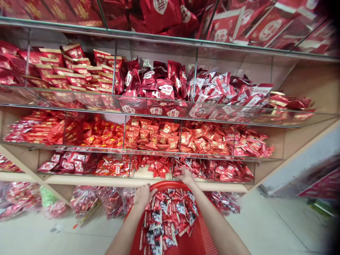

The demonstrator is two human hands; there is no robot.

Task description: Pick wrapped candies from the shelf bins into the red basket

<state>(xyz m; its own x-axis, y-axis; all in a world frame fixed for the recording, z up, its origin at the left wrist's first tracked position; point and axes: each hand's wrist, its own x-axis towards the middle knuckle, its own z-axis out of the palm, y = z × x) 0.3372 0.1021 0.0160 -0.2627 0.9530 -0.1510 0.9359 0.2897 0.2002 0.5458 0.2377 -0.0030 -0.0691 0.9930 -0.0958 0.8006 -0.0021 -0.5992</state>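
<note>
A red plastic basket [203, 233] fills the bottom middle of the view, heaped with small wrapped sweets [167, 219] in red, white and black. My left hand [145, 196] grips the basket's rim on its left side. My right hand [186, 176] is raised beyond the far rim, its fingers at the front of a clear acrylic bin [212, 176]. Red sweet packets [209, 170] lie right by those fingers. Whether they hold a packet is hidden.
Clear acrylic bins on wooden shelves [143, 180] rise in tiers ahead, packed with red packaged sweets. Bulging bags of red sweets [106, 202] stand on the tiled floor below the shelves. More red packaging [321, 186] shows at the far right.
</note>
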